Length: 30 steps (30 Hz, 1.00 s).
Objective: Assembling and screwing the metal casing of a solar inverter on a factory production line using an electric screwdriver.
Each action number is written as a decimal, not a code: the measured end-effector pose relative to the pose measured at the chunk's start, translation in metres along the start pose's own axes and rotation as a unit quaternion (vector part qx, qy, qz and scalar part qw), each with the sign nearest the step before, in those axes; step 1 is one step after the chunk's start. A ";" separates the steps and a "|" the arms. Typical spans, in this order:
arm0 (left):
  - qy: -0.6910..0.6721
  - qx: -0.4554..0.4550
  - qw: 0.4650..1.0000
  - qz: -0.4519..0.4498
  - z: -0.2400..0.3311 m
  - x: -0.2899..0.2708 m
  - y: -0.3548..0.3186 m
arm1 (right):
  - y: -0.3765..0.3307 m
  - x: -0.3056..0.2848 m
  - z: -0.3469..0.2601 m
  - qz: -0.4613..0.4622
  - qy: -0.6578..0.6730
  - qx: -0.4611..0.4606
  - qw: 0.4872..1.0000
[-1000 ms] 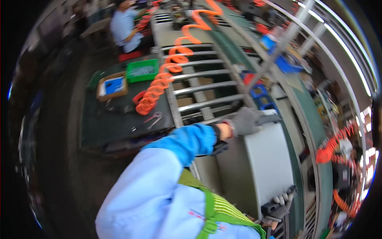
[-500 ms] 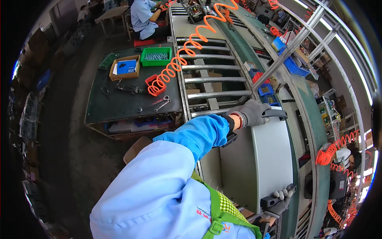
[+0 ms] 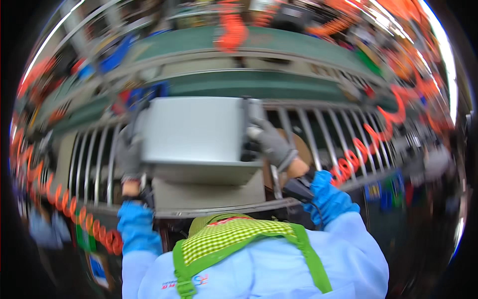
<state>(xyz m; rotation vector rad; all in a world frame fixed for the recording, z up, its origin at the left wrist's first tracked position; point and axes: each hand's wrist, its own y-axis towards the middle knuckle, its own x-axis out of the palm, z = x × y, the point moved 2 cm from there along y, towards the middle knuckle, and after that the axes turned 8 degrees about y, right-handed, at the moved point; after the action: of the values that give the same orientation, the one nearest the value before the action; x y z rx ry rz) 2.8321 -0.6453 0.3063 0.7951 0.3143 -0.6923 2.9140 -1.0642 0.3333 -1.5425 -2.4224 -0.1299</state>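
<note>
A light grey metal case (image 3: 193, 130) with a smooth top lies in front of me, over the roller conveyor. Black handles sit at both its ends; the right handle (image 3: 246, 129) shows more plainly than the left one. My left hand (image 3: 128, 153), in a grey glove, is closed at the left handle, blurred by motion. At the other end my right hand (image 3: 273, 145), gloved too, has its fingers wrapped round the right handle. Below the case's front edge a pale flat board (image 3: 209, 195) shows. Whether the case rests on it or hangs above, I cannot tell.
Metal rollers (image 3: 97, 162) run out on both sides of the case. Behind it stretches a green bench strip (image 3: 298, 85) with blue bins (image 3: 149, 93) at its left. Orange coiled hoses hang left and right (image 3: 352, 162). A person in light blue (image 3: 49, 228) is at far left.
My view has swung right, so the case and conveyor now lie straight across in front of me. Both hands stay on the handles. The side table has shifted toward the lower left.
</note>
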 end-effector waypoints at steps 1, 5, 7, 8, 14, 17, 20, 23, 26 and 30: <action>0.027 -0.021 0.999 -0.020 -0.005 0.000 -0.001 | -0.015 -0.018 0.006 0.026 -0.072 -0.049 0.996; 0.134 0.016 0.991 -0.002 -0.005 -0.010 -0.004 | -0.129 -0.052 -0.003 0.075 -0.052 -0.043 0.995; 0.145 0.000 0.989 0.015 -0.011 -0.011 -0.006 | -0.184 -0.074 0.027 0.187 0.015 0.065 0.980; 0.133 -0.016 0.991 0.008 -0.004 -0.008 -0.006 | -0.218 -0.100 0.076 0.232 0.050 0.049 0.970; 0.017 0.074 0.996 -0.056 0.008 -0.040 -0.018 | -0.262 -0.027 0.225 0.230 0.110 0.233 0.938; -0.018 0.137 0.988 -0.066 0.013 -0.075 -0.055 | -0.209 0.076 0.177 0.093 0.018 0.285 0.954; 0.094 0.204 0.967 -0.119 -0.040 -0.113 -0.130 | -0.162 0.100 0.174 -0.070 0.021 0.200 0.977; 0.122 0.136 0.898 -0.399 -0.118 -0.168 -0.245 | -0.128 0.155 0.108 -0.105 -0.129 0.169 0.972; 0.321 -0.175 0.666 -0.650 -0.177 -0.270 -0.355 | -0.092 0.189 0.082 -0.228 -0.152 0.105 0.956; 0.421 -0.402 0.606 -0.542 -0.207 -0.359 -0.388 | -0.056 0.207 0.046 -0.265 -0.212 -0.055 0.939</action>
<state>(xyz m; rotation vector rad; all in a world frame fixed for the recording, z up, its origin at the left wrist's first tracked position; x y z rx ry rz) 2.3046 -0.5243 0.1369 -0.1389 1.9648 -1.1047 2.7733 -0.8966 0.3491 -0.9855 -3.1787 -0.0361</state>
